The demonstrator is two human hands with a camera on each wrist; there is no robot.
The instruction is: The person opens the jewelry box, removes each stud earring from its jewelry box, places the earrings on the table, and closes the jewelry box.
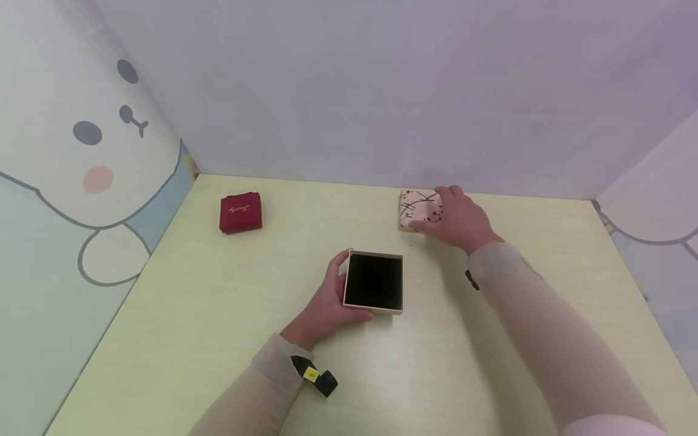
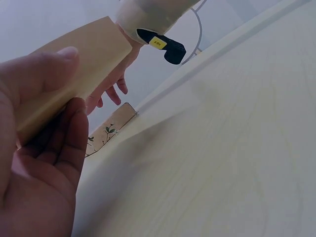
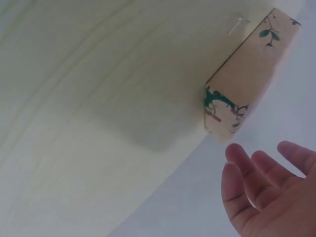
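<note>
My left hand grips a small square box base from its left side, fingers and thumb along its walls. The box's black inside faces up in the head view. In the left wrist view its plain tan outside shows between thumb and fingers. At the back of the table lies a pink box lid with a printed branch and flower pattern. Over its right side reaches my right hand, fingers spread and loosely bent. The right wrist view shows those fingertips just off a corner of the patterned lid.
A small red box with gold lettering sits at the back left of the pale wooden table. Close by the patterned lid lies a tiny thin silvery thing. Walls rise behind the table and at both sides.
</note>
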